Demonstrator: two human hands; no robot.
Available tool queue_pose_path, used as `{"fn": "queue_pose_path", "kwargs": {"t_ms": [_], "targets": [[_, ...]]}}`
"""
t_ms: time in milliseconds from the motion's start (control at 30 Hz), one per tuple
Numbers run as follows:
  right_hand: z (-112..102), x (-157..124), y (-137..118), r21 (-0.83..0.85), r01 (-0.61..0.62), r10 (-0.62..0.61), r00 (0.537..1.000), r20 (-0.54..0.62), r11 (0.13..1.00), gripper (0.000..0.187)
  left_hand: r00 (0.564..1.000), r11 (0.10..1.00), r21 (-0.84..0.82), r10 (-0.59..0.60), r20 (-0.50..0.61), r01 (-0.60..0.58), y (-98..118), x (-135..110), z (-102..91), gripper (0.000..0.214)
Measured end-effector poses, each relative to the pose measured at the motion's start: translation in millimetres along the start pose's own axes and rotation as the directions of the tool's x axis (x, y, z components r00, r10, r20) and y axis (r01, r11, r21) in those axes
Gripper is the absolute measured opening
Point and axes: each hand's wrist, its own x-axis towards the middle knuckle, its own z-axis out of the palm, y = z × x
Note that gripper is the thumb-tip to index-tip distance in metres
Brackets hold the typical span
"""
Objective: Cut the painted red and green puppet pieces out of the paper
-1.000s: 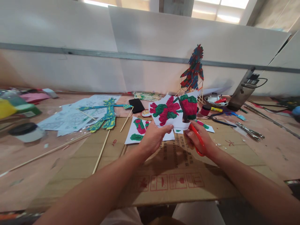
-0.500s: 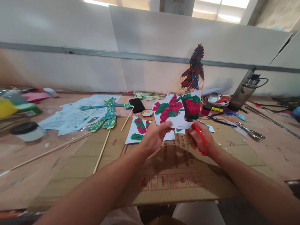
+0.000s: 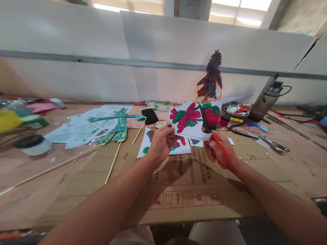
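Note:
My left hand [image 3: 162, 140] pinches the lower left edge of a white sheet of paper [image 3: 190, 133] painted with magenta and green shapes. In my right hand [image 3: 221, 151] is a pair of scissors [image 3: 221, 149] with red handles. Its dark blades reach up across the sheet, between the left painted shape and the right one. Below the held sheet, more painted paper pieces [image 3: 143, 147] lie on flat cardboard [image 3: 178, 200], partly hidden by my hands.
A blue-green paper figure [image 3: 120, 125] on sticks lies left, over drawn sheets [image 3: 65, 128]. Behind stand a red-blue figure [image 3: 213, 73] and a grey bottle [image 3: 264, 102]. A black phone [image 3: 149, 116], a lidded tub [image 3: 33, 144] and pliers [image 3: 274, 143] lie around.
The sheet has turned slightly and shifted a little to the right. My left hand's fingers have moved left along its lower edge. The scissors stay at the cut.

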Motion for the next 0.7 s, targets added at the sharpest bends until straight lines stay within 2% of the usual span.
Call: {"fn": "queue_pose_path", "kwargs": {"t_ms": [167, 367, 700], "targets": [[-1, 2, 0, -0.039, 0.001, 0.000, 1.000, 0.011, 0.999, 0.033, 0.999, 1.000, 0.028, 0.003, 0.041, -0.004, -5, -3, 2.4, 0.025], [2, 4, -1, 0.029, -0.064, 0.065, 0.997, -0.035, 0.998, 0.030, 0.994, 0.996, 0.086, 0.001, 0.109, -0.010, -17, -9, 4.6, 0.028], [4, 1, -3, 0.064, -0.012, 0.017, 0.997, -0.079, 0.998, 0.040, 0.993, 0.997, 0.072, 0.012, 0.120, -0.021, -27, -19, 14.1, 0.030]]}}
